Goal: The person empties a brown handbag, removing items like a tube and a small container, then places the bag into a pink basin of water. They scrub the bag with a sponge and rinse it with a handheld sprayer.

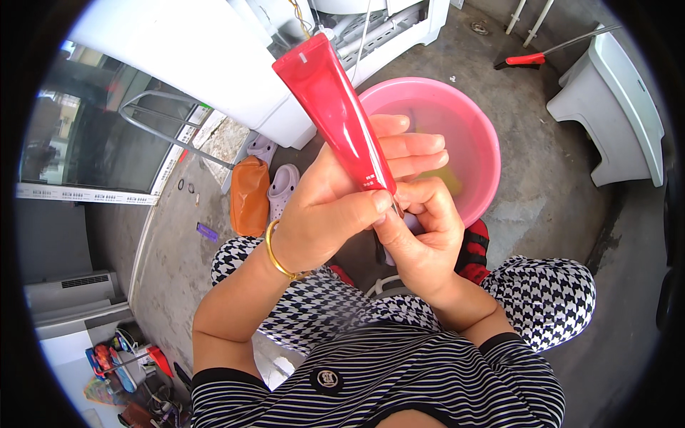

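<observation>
A glossy red squeeze tube (342,112) rises diagonally from my hands, its flat crimped end up and its narrow end down. My left hand (321,208), with a gold bangle at the wrist, holds the lower part between thumb and palm; its other fingers extend behind the tube. At the narrow end, my right hand (423,235) pinches with thumb and forefinger. Those fingers mostly hide the cap or nozzle. Behind both hands stands a pink plastic basin (489,144) of cloudy water, with a yellow-green item (449,182) in it.
An orange pouch (250,198) and lilac clogs (282,187) lie at the left near a white appliance (198,48). A purple object (207,232) is on the concrete floor. To the right are a grey plastic stool (610,101) and a red-and-black brush (527,60).
</observation>
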A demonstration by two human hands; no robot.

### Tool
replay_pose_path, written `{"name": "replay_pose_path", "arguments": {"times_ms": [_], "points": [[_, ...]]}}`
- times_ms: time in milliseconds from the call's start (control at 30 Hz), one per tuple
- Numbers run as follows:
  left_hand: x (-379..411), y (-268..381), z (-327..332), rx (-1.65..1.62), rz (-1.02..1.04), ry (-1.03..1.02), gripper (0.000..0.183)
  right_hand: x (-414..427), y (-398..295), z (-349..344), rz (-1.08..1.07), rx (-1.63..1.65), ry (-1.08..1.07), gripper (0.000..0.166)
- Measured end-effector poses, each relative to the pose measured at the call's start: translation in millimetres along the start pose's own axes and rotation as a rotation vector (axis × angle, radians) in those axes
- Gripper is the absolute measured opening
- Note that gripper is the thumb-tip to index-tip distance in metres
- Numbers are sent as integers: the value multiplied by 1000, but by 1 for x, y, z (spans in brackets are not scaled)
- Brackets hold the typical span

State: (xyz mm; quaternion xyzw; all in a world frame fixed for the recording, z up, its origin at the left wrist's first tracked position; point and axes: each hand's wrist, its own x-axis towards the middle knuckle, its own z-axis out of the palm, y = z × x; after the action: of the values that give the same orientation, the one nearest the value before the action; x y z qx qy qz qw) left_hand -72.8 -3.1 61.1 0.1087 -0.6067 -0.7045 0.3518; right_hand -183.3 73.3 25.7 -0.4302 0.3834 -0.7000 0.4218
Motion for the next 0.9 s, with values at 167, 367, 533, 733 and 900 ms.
{"name": "replay_pose_path", "arguments": {"times_ms": [167, 367, 533, 733, 900], "points": [[-2, -1, 5, -128, -9, 77, 49, -1, 5, 0, -14, 7, -3, 15], [0, 5, 6, -98, -46, 68, 37, -2, 4, 0, 7, 18, -3, 14], [-2, 8, 6, -44, -72, 140, 30, -1, 6, 4, 3, 63, -74, 13], [1, 19, 10, -129, -162, 200, 35, 6, -24, -14, 366, 382, -401, 34], [-2, 19, 18, 52, -98, 236, 32, 7, -11, -7, 150, 307, -308, 46]]}}
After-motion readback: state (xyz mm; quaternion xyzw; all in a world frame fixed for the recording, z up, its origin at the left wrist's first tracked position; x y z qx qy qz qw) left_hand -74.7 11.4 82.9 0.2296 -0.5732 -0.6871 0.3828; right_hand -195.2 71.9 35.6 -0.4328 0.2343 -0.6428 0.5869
